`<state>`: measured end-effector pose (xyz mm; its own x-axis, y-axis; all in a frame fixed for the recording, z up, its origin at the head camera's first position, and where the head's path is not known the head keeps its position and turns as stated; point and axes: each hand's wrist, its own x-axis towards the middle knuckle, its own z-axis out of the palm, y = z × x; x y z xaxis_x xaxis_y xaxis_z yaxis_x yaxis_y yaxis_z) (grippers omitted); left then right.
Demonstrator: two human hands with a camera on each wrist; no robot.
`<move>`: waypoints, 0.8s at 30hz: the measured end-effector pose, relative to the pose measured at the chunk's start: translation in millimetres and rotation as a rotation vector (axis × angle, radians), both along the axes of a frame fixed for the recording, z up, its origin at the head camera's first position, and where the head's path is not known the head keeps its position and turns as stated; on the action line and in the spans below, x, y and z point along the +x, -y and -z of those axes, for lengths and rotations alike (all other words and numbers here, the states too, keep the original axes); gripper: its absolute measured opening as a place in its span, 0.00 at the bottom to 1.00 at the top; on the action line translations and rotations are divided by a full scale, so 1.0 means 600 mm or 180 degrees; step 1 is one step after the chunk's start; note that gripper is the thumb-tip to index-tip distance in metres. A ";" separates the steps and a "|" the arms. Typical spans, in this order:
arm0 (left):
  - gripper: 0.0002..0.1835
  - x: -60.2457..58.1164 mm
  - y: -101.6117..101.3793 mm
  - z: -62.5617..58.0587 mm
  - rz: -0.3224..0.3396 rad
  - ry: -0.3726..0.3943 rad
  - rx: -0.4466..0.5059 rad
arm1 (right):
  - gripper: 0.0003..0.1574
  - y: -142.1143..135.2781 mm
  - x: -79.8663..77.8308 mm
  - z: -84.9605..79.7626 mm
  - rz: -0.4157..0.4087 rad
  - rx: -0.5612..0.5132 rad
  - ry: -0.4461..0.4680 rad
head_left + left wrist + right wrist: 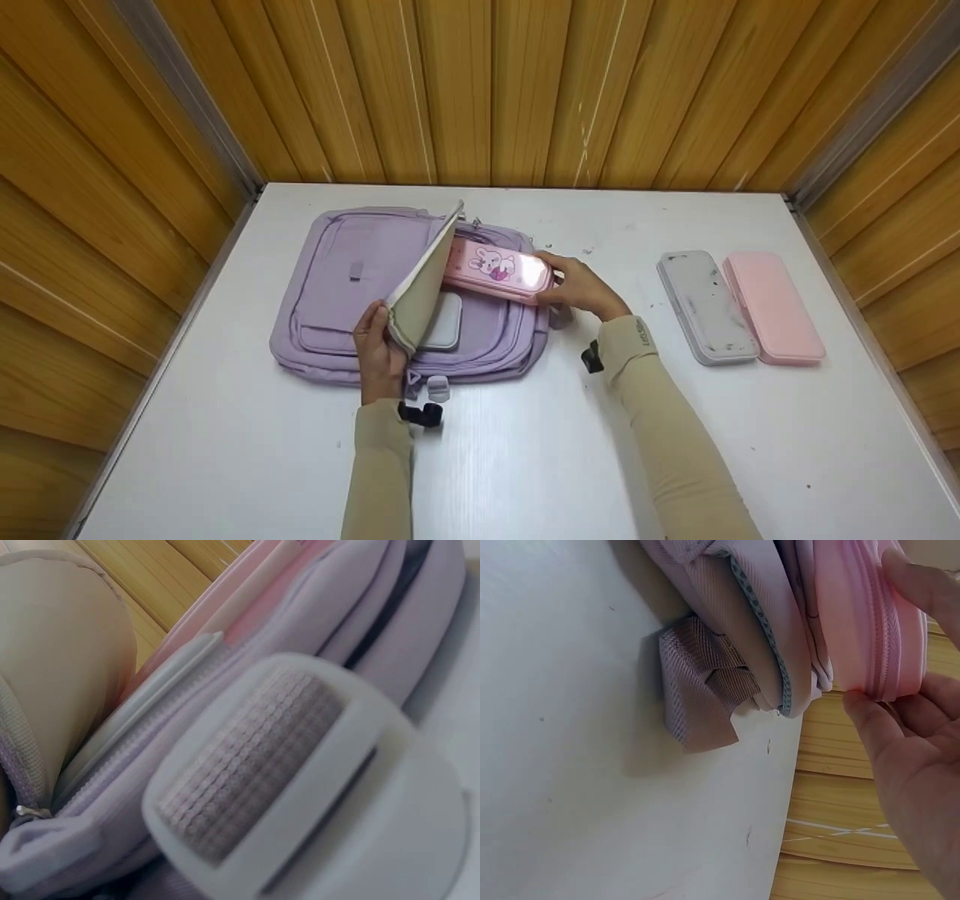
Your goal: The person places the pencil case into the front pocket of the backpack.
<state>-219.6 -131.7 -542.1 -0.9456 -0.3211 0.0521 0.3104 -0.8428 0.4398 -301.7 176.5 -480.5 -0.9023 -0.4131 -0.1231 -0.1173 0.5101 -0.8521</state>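
Observation:
A lavender backpack [330, 285] lies flat on the white table, its front flap [420, 296] lifted to show a cream lining. My left hand [381, 356] pinches the flap's near corner between thumb and fingers. With my right hand [574, 285] I hold the right end of a pink pencil case [487, 266] printed with a white bunny. Its left end is hidden behind the raised flap. In the right wrist view the thumb and fingers grip the zipped pink case [847, 622]. A pale grey-white case [446, 322] lies inside the opened compartment, partly covered by the flap.
To the right on the table [510, 450] a grey case [705, 307] with dark smudges lies beside a plain pink case [772, 307]. A strap buckle [300, 787] sits at the backpack's near edge. Wood-patterned walls [525, 90] enclose the table's back and sides.

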 end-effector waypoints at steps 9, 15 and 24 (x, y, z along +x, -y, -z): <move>0.10 -0.002 -0.001 0.001 -0.0011 0.0003 0.0019 | 0.55 0.011 -0.002 -0.002 0.0091 0.0180 0.0090; 0.10 0.000 0.000 0.000 -0.0004 0.0058 -0.0048 | 0.55 0.026 -0.004 0.000 0.0058 0.0306 0.0026; 0.10 -0.001 0.000 -0.002 -0.0015 0.0125 -0.0093 | 0.54 0.046 -0.007 0.003 0.0002 0.0258 -0.0064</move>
